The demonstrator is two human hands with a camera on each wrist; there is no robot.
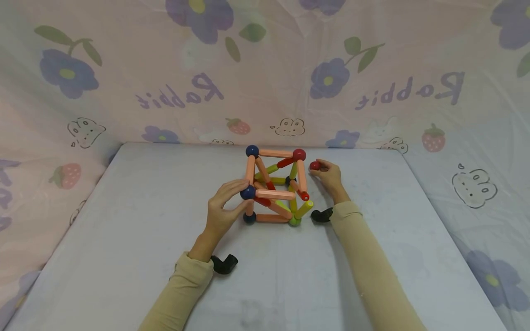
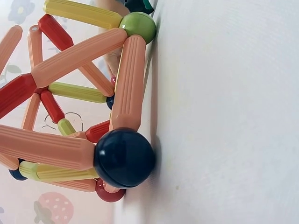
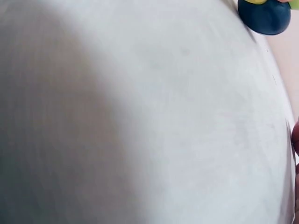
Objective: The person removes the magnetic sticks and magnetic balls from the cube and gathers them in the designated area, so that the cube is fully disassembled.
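A box-like frame of orange, yellow and red rods, such as the front orange rod [image 1: 275,195], joined by balls, stands on the table. My left hand [image 1: 221,209] holds its near upper-left corner, thumb and fingers around a dark blue ball [image 1: 247,192]. To the right of the frame, my right hand [image 1: 331,179] pinches a loose red ball [image 1: 314,165] between thumb and fingers. One yellow rod [image 1: 304,209] slants up from the lower green ball [image 1: 295,221], its upper end free. The left wrist view shows a lower dark blue corner ball [image 2: 124,158] close up.
The white-covered table [image 1: 124,220] meets a patterned cloth backdrop [image 1: 265,69] behind the frame. Black curved pieces stick out by the left cuff [image 1: 194,271] and the right cuff [image 1: 347,210]. Another dark blue ball [image 3: 265,17] shows in the right wrist view's corner.
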